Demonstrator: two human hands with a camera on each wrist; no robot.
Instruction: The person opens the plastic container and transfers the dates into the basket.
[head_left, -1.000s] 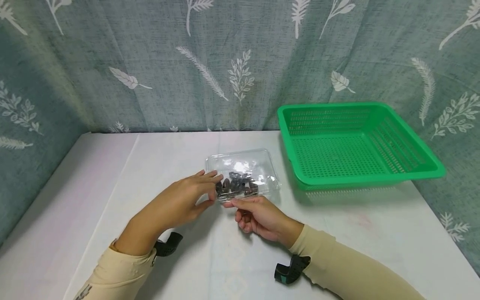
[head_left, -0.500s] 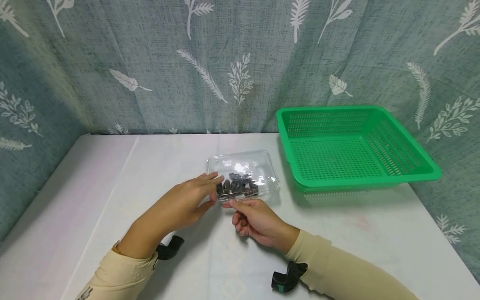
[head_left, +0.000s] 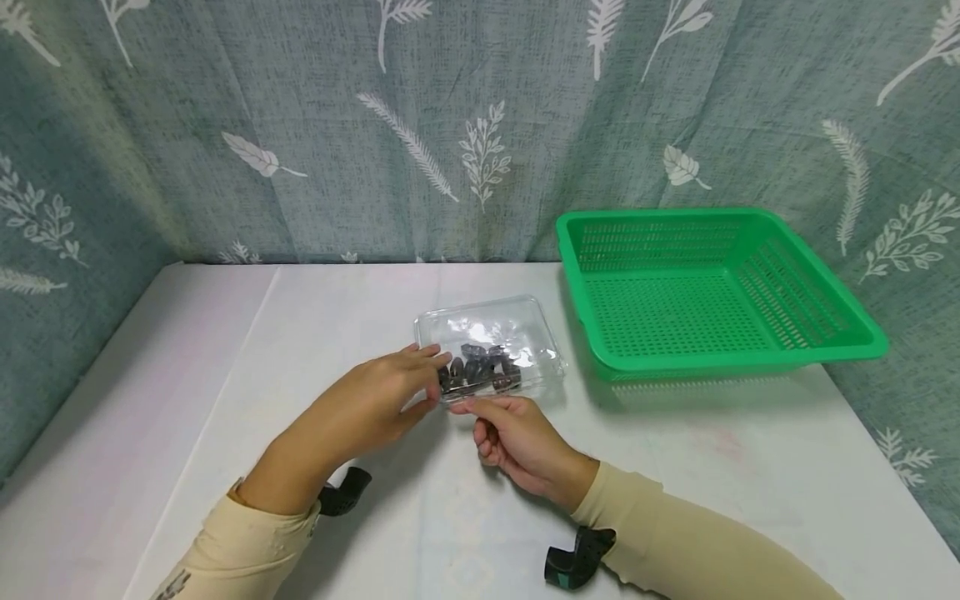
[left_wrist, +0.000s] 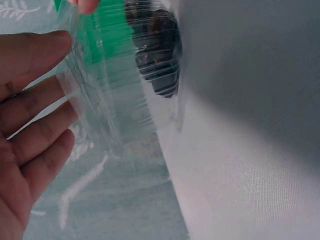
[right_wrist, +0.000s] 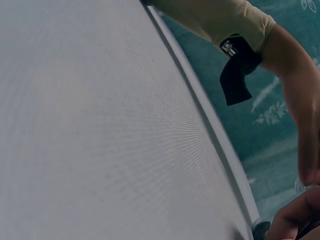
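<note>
A clear plastic clamshell box (head_left: 495,321), its lid down, lies on the white cloth. Several dark brown oval pieces (head_left: 480,367), perhaps dates, are gathered in its front part. At the front left corner, my left hand (head_left: 382,392) holds the box with fingers over the lid and thumb at the front. In the left wrist view, the thumb (left_wrist: 47,52) meets the ridged plastic edge. My right hand (head_left: 525,442) pinches the front lip between thumb and index finger, the other fingers curled under. The right wrist view catches only part of the hands at its lower right.
To the right of the box stands a green plastic basket (head_left: 592,354) with perforated walls and nothing in it. A leaf-patterned curtain (head_left: 322,200) hangs behind and beside the table (head_left: 225,333). Black wrist mounts (head_left: 577,558) stick out below the sleeves.
</note>
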